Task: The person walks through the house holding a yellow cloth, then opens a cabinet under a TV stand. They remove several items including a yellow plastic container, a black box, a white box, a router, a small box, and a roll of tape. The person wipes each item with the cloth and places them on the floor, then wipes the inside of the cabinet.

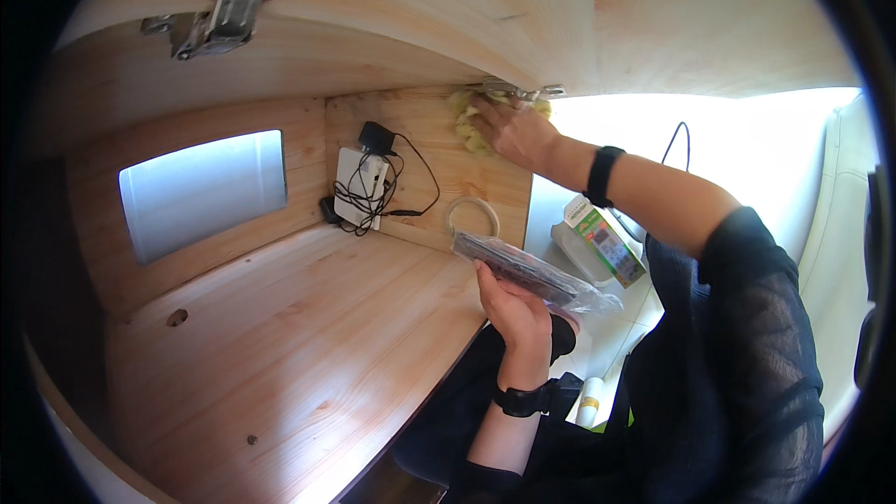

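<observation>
My right hand [523, 135] reaches up into the wooden cabinet and grips a crumpled pale yellow cloth [467, 121]. The cloth is against the far right part of the cabinet's wooden side wall [420, 131], just below a metal hinge [523, 91]. Lower down, my left hand [516, 308] is closed around a flat dark packet in a clear plastic sleeve [518, 266], its thumb along the near side. The packet is held tilted near the cabinet floor's right edge. What is inside the sleeve cannot be made out.
A white box-shaped device [359, 189] with a black adapter [376, 138] and tangled cable leans in the cabinet's corner. Beside it is a roll of tape [473, 217]. A green and white box [609, 245] and a white tube [590, 401] are at the right. A large hinge [233, 9] hangs overhead.
</observation>
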`<state>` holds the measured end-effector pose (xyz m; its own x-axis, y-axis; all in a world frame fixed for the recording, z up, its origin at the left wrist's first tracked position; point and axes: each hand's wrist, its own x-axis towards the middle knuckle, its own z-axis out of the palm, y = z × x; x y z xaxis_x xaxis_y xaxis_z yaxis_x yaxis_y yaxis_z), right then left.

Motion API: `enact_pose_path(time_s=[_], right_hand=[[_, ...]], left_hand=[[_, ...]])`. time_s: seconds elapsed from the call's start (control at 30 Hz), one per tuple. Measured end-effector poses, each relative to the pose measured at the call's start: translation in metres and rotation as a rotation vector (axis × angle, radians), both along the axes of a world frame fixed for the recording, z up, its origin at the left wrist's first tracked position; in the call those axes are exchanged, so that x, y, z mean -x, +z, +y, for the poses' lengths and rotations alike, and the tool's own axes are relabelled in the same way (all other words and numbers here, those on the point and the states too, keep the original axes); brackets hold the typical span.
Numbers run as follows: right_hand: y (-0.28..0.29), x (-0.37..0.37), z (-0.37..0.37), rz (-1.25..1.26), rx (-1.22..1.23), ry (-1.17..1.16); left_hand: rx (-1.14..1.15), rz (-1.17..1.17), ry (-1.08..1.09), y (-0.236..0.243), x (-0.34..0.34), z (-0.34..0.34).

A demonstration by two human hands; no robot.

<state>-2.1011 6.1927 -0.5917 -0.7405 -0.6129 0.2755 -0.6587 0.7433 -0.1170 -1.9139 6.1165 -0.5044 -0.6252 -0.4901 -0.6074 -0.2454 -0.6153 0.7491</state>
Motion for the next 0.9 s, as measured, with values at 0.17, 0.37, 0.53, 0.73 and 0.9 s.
enact_pose_path(time_s=[0.17,0.37,0.53,0.73,0.9], right_hand=[[0.010,-0.045,0.028,-0.138,-0.196,-0.152],[0.138,-0.046,0.073,-0.259,0.233,0.087],[0.254,-0.034,0.057,0.583,0.472,0.224],[0.335,-0.013,0.032,0.550,-0.401,0.055],[0.337,-0.052,0.064,0.468,-0.421,0.054]], left_hand=[[-0.042,-0.008,0.015,0.018,0.008,0.000],[0.027,0.032,-0.006,0.042,0.013,0.006],[0.088,0.106,-0.052,0.075,0.005,0.019],[0.147,0.221,-0.092,0.128,0.009,0.012],[0.008,0.287,-0.180,0.127,0.004,0.029]])
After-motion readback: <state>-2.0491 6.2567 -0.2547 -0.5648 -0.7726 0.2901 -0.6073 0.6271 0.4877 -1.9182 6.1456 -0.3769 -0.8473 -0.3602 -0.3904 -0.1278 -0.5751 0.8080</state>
